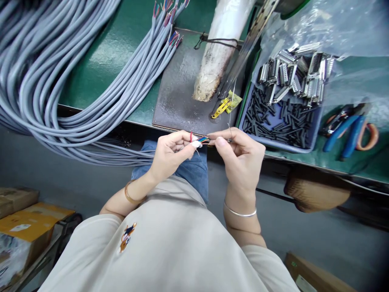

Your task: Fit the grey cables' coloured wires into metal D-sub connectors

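Observation:
My left hand [172, 156] is closed in a pinch on the stripped end of a grey cable, where several thin coloured wires [203, 140] fan out. My right hand [241, 156] is pinched on the tips of those same wires, directly to the right. Both hands hover just in front of the bench edge, over my lap. The cable's grey sheath runs left from my left hand toward the big bundle of grey cables [54, 77] draped over the green bench.
A dark metal plate [179, 97] lies on the bench with a wrapped tool [215, 56] resting on it. A blue tray [282, 117] holds black tubing pieces and metal connectors. Blue-handled pliers [346, 129] lie to the right. Cardboard boxes [27, 227] stand on the floor at left.

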A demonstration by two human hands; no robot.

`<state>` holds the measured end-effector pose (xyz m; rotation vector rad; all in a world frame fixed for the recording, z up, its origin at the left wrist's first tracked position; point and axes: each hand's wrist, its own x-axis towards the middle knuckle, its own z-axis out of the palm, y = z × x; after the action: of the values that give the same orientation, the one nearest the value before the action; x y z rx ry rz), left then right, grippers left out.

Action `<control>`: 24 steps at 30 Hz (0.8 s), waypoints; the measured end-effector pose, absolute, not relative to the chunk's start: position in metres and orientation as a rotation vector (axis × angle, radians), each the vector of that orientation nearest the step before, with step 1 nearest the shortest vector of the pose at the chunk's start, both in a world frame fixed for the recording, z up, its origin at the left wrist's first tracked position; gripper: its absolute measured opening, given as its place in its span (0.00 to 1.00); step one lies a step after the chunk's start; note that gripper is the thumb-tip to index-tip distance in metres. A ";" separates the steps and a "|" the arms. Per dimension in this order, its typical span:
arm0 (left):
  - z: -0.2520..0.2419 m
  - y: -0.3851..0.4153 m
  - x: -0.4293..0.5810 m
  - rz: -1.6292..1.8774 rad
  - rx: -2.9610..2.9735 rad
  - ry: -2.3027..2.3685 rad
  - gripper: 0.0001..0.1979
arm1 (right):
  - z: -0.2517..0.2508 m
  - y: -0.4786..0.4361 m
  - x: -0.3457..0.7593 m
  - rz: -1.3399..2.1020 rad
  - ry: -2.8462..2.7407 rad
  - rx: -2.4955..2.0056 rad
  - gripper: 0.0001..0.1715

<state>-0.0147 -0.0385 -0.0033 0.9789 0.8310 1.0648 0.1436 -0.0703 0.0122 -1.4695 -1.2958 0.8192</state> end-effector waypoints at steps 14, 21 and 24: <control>0.003 -0.040 -0.016 1.013 0.908 0.861 0.14 | 0.016 -0.071 0.145 0.780 -1.421 -1.453 0.11; -0.029 -0.023 -0.044 0.704 0.836 0.397 0.20 | 0.014 -0.078 0.142 0.664 -1.265 -1.359 0.10; -0.045 -0.017 -0.053 0.771 0.721 0.357 0.24 | 0.015 -0.081 0.136 0.557 -1.349 -1.272 0.10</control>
<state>-0.0526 -0.0170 -0.0449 0.7215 0.3568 0.7708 0.1365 -0.0805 0.0149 -1.2723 -1.3494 0.5570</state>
